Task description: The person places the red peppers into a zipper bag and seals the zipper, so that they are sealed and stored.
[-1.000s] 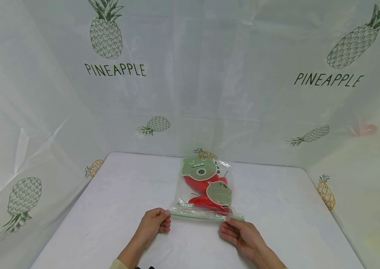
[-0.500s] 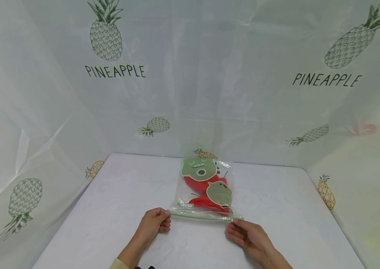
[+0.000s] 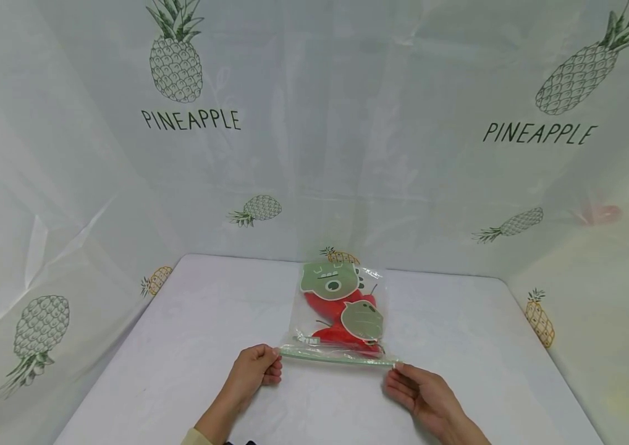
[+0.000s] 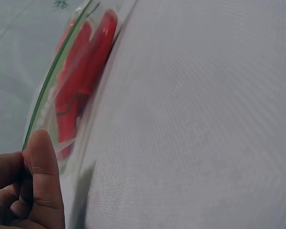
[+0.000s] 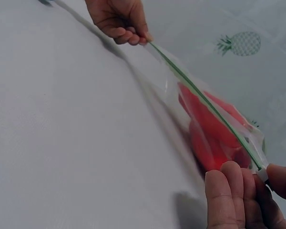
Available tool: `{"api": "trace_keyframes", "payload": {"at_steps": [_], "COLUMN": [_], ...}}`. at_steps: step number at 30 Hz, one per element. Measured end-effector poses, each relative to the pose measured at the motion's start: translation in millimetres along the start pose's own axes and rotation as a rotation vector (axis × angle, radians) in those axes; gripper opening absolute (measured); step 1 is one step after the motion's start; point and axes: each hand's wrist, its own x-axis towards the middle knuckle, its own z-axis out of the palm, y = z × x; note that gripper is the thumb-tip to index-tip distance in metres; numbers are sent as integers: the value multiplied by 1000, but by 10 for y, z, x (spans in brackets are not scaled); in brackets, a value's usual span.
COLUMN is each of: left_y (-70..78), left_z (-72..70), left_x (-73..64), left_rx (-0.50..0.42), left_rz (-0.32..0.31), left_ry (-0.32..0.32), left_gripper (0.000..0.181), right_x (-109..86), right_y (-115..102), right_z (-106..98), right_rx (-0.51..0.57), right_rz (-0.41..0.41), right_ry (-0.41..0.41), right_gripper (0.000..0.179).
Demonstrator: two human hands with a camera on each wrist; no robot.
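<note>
A clear slider zip bag [image 3: 327, 279] with green animal prints lies on the table's far part, its green zip strip [image 3: 337, 360] facing me. Red chili peppers [image 3: 328, 306] with thin dark stems show through the plastic. At the strip's left end, my left hand [image 3: 253, 369] pinches the corner between thumb and forefinger. My right hand [image 3: 426, 398] is near the strip's right end. In the right wrist view, its thumb and forefinger pinch a white slider [image 5: 262, 174] on the strip. The left wrist view shows the strip stretched away from the left thumb.
A white cloth covers the table [image 3: 192, 321]. Pale curtains [image 3: 348, 123] printed with pineapples hang behind it and along both sides. A blurred red shape [image 3: 602, 214] shows through the curtain at the right. Something small and dark pokes in at the bottom edge.
My right hand has slid rightward along the zip strip with the slider, to the bag's right end. The left hand keeps its place, and the bag lies where it was.
</note>
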Motion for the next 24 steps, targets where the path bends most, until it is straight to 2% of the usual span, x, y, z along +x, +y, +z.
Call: {"api": "trace_keyframes", "payload": {"at_steps": [8,18,24], "left_y": [-24,-80,-72], "left_z": [-5,-12,1], "left_x": [3,-44,-84], "left_rx": [17,49,50], "left_rz": [-15,-39,-38], "left_ry": [13,14,8], "left_gripper": [30,29,29], "right_x": [21,-1,-21], "right_y": [42,82,96], "right_z": [-19,12,-2], "right_rx": [-22,-86,-75], "right_rz": [-6,13,-1], "right_ry": [15,90,79], "right_gripper": [17,27,24]}}
